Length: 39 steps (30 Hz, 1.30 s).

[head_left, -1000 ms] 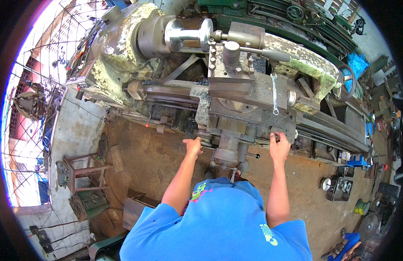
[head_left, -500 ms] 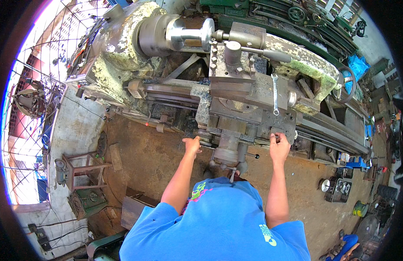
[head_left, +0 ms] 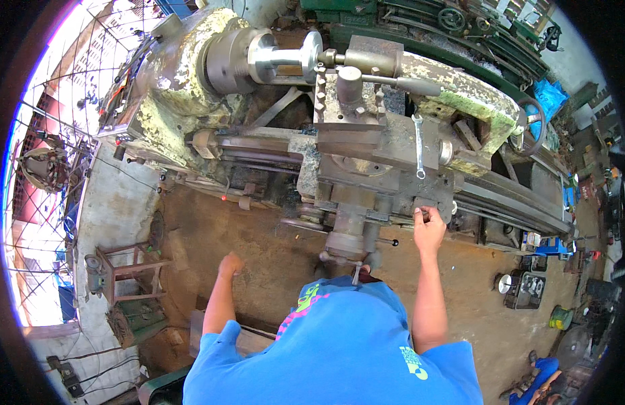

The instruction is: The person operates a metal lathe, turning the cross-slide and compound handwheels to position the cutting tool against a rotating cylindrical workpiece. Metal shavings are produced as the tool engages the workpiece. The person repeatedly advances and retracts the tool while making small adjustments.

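A metal lathe stretches across the view. Its chuck [head_left: 226, 64] and tailstock centre [head_left: 329, 58] carry a shiny, spool-shaped metal workpiece [head_left: 287, 58]. My left hand [head_left: 232, 264] hangs over the floor, apart from the carriage handwheel [head_left: 305, 223]; its fingers are too blurred to read. On the carriage's right front, my right hand [head_left: 428, 228] has its fingertips closed at a small dark part that they mostly cover. A combination spanner [head_left: 419, 147] lies on the carriage just beyond that hand. The tool post [head_left: 349, 94] stands beside the workpiece.
The cross-slide handle [head_left: 343, 259] juts toward my body. At left stands a wooden stand [head_left: 133, 270]. Black crates [head_left: 529, 290] sit on the floor at right, and another person's blue-clothed leg [head_left: 543, 372] shows at lower right. A green machine [head_left: 454, 27] is behind the lathe.
My left hand has come off the carriage handwheel and moved left and toward me. The right hand stays at the same part. The chuck, blurred before, now looks sharper.
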Available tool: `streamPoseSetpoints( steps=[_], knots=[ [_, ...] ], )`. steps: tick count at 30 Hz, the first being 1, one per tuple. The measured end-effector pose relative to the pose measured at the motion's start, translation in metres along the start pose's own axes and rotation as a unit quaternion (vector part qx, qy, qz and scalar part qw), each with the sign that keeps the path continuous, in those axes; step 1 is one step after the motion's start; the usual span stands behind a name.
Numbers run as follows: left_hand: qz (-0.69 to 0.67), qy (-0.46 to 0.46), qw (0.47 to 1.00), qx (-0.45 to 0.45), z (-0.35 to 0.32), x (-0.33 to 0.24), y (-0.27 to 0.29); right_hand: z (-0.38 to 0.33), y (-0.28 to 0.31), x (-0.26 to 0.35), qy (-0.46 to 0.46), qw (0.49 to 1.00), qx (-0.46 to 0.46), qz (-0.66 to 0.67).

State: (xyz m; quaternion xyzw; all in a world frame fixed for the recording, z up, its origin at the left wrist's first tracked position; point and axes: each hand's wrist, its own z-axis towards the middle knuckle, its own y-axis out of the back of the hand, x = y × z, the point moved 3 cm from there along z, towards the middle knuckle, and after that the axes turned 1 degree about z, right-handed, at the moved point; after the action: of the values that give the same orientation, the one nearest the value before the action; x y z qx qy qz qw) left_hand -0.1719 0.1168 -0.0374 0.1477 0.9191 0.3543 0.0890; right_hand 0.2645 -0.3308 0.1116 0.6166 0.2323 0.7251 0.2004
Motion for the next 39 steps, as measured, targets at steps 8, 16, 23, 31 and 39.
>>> streamPoseSetpoints(
  steps=[8,16,23,31,39],
  knots=[
    [0.035,-0.046,0.983,-0.174,0.010,-0.003,0.008,0.000,-0.003,0.008,0.017,1.000,0.000,-0.013],
    [-0.475,-0.077,0.875,0.051,-0.032,-0.181,-0.013,-0.003,0.001,0.006,0.028,0.999,-0.015,0.003],
    [-0.535,-0.009,0.845,0.017,-0.036,-0.253,-0.035,-0.005,0.003,-0.002,0.005,0.998,-0.019,0.053],
    [-0.598,-0.007,0.801,-0.030,-0.031,-0.259,-0.040,-0.010,-0.001,0.002,0.088,0.994,-0.058,0.015],
    [-0.588,0.006,0.807,-0.049,-0.031,-0.259,-0.040,-0.008,-0.001,0.003,0.063,0.996,-0.050,0.024]
  ],
)
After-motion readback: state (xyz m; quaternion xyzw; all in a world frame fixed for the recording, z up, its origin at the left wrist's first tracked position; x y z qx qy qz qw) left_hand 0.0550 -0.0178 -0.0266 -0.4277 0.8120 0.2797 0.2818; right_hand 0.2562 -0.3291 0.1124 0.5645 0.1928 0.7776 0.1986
